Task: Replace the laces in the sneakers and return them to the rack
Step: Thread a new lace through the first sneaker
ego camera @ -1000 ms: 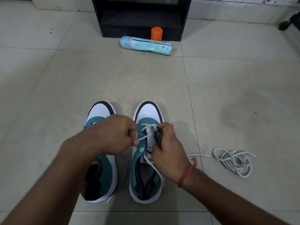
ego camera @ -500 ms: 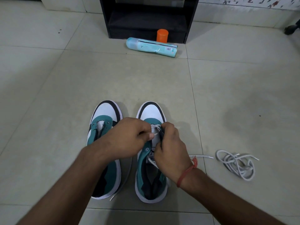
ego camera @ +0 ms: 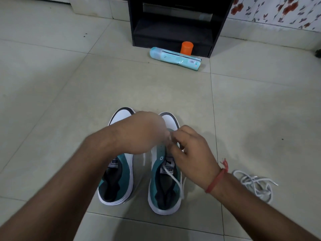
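Two teal, white and black sneakers stand side by side on the tiled floor, toes pointing away from me. My left hand (ego camera: 145,133) reaches across the left sneaker (ego camera: 119,181) to the right sneaker (ego camera: 165,192) and pinches its white lace (ego camera: 175,180) near the front eyelets. My right hand (ego camera: 191,153) is closed on the same lace over the tongue. One loose end of the lace trails back over the shoe's opening. The eyelets under my fingers are hidden. The black rack (ego camera: 173,23) stands against the far wall.
A tangled white lace (ego camera: 255,185) lies on the floor to the right of my right wrist. A light-blue tube (ego camera: 175,58) lies in front of the rack, with an orange cap (ego camera: 186,47) behind it. A flowered wall (ego camera: 278,9) is at the back right.
My head has tilted up, so the shoes sit lower and the rack shows more. Both hands have lifted and shifted toward the toe of the right sneaker, still working its lace.
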